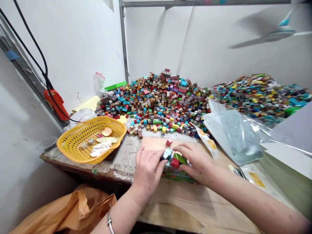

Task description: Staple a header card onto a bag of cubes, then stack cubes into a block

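Observation:
My left hand is closed around a light blue and white cube, thumb and fingers at its left side. Beside it, the thumb and fingers of my right hand curl round a green patterned block and a red brick-patterned block. Under both hands lies a colourful, mostly green printed layer; the hands hide much of it, and I cannot tell whether it is a box or more blocks. A small red cube rests on a pale board just behind.
A big heap of small printed blocks lies against the wall, with another heap at right. A yellow basket stands at left. Clear plastic bags and white sheets lie at right. An orange bag hangs below the table edge.

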Available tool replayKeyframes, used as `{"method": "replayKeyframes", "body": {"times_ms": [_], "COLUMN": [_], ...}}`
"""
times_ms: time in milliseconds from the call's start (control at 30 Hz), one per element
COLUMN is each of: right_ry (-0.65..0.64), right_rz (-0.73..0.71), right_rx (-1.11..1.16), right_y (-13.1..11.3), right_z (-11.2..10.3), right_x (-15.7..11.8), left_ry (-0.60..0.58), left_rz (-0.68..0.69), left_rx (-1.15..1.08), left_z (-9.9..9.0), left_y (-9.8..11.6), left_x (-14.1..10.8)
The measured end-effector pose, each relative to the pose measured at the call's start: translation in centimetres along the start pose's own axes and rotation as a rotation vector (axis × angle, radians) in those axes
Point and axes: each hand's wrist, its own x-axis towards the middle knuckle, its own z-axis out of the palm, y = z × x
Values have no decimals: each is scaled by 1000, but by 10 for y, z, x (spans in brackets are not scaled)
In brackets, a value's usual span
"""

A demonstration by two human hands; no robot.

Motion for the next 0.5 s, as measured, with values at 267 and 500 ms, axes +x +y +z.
{"method": "replayKeyframes", "body": {"times_ms": [267,500], "right_ry": [28,44], "right_rz": [96,118], "right_rx": [12,20], "right_y": [14,9], "right_z": [9,8], "right_x": [-16,-10], "left_ry": [116,-4], "left_rz": [21,110], "left_rx": [158,93], "left_z": [1,1], "left_y": [15,3], "left_x": [-12,-5]}}
